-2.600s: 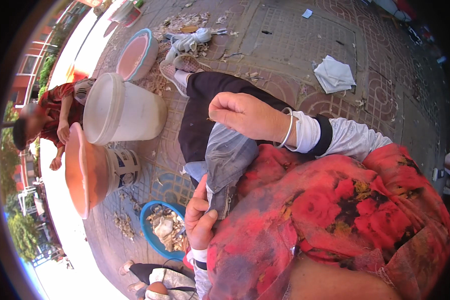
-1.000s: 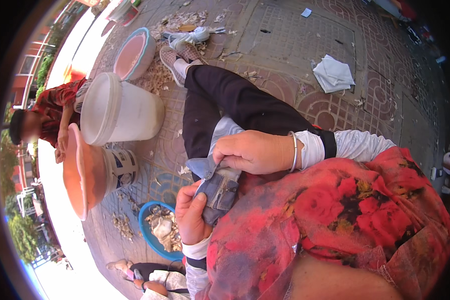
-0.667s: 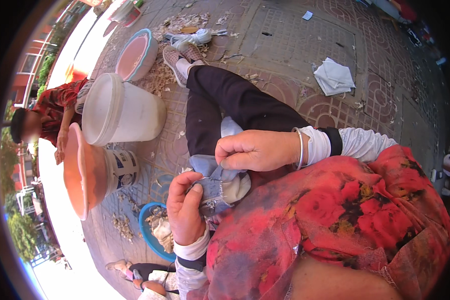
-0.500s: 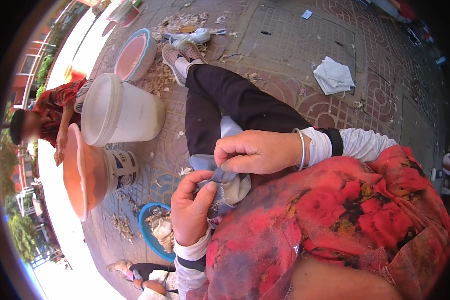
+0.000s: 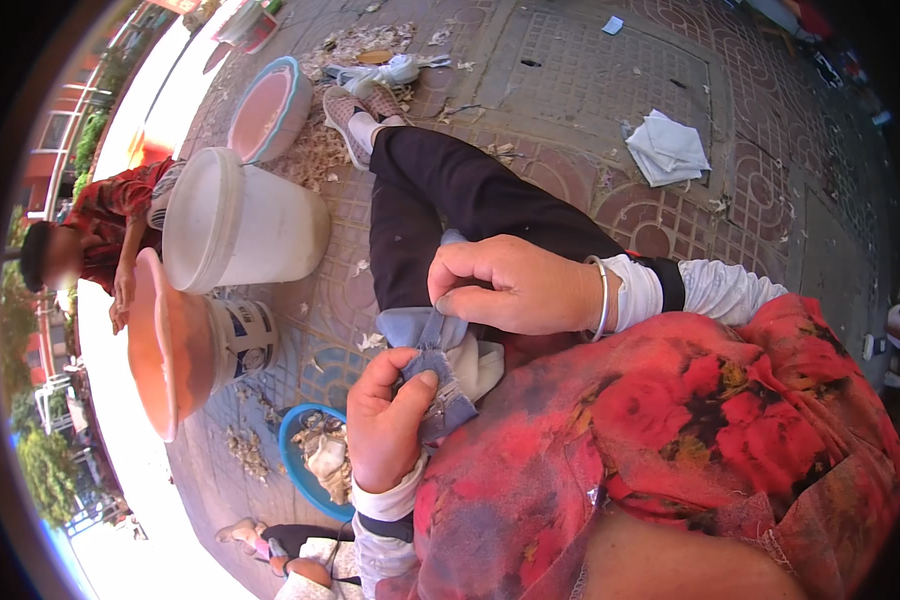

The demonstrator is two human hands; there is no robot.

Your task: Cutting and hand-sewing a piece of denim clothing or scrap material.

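Note:
A small piece of blue-grey denim-like cloth point(image 5: 448, 402) with a frayed pale edge is pinched between the thumb and fingers of my left hand point(image 5: 385, 425). From its top a narrow strip point(image 5: 432, 328) runs up to my right hand point(image 5: 518, 285), whose thumb and forefinger are closed on the end. The strip looks taut between the two hands. Behind the held piece, an off-white cloth point(image 5: 480, 368) lies bunched by my lap. A lighter blue cloth point(image 5: 403, 326) rests against my dark-trousered leg. My right fingertips partly hide the strip's end.
At left stand a white bucket point(image 5: 280, 225) and an orange basin point(image 5: 148, 350) on another bucket, with a person beside them. A blue basin point(image 5: 292, 470) holds pale scraps. Beyond lie a pink basin point(image 5: 268, 110), white cloths point(image 5: 668, 150) and scraps on paving.
My two hands have moved apart, the left one slightly down. A strip now shows stretched between them, and more of the denim piece with its frayed edge is visible.

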